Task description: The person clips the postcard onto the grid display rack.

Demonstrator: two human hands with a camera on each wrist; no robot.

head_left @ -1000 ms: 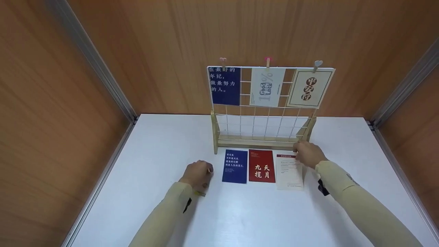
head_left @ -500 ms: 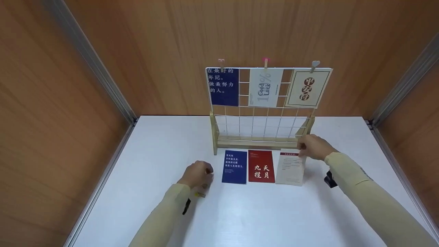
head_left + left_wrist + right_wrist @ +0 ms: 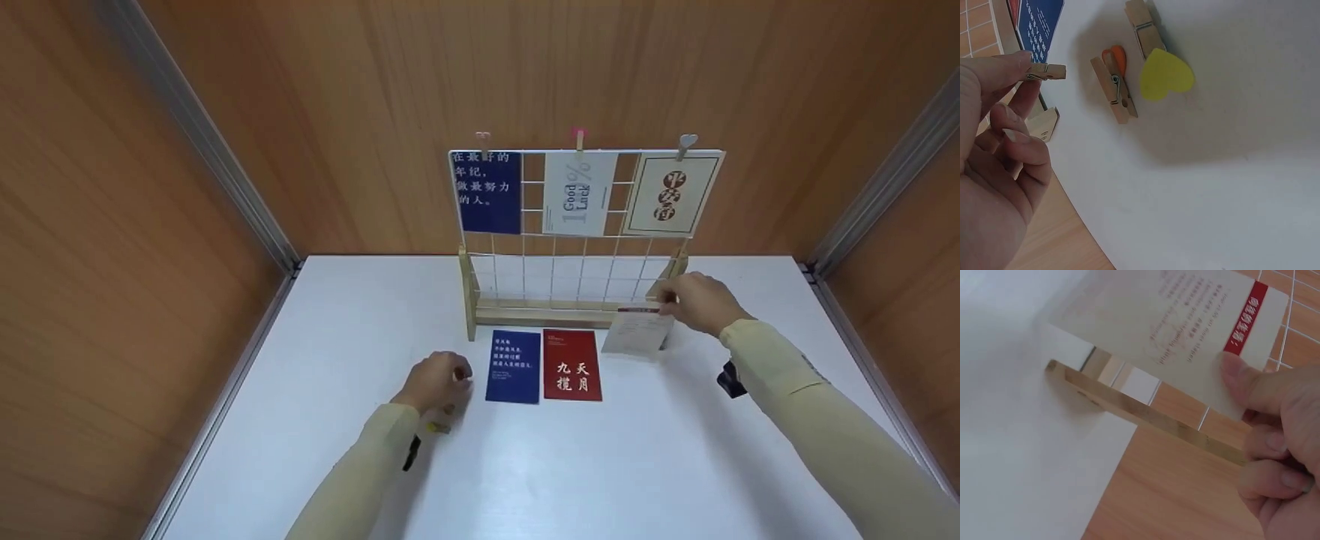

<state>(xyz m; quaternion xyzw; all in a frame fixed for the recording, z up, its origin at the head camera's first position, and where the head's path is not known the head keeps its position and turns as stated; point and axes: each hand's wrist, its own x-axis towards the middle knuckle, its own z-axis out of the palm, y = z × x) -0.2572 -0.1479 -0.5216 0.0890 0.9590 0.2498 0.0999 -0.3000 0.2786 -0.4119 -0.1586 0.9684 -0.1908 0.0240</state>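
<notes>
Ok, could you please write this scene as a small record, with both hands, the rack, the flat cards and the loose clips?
Left hand: pinches a clip
Right hand: pinches the white card, tilted, at the right end of the rack
On rack, left to right: navy card, Good Luck card, cream card, each clipped at the top
Flat on table: blue card, red card, side by side
Loose clips: orange clip, yellow clip, both on the table

Person, pale beige-yellow long fabric left sleeve (image 3: 352, 469) and matching right sleeve (image 3: 817, 420).
Small flat black left piece (image 3: 412, 454), chunkier black right piece (image 3: 732, 381) under wrists; greyish marking (image 3: 816, 368) on right forearm; bare left grip (image 3: 435, 381), right grip (image 3: 701, 301).
</notes>
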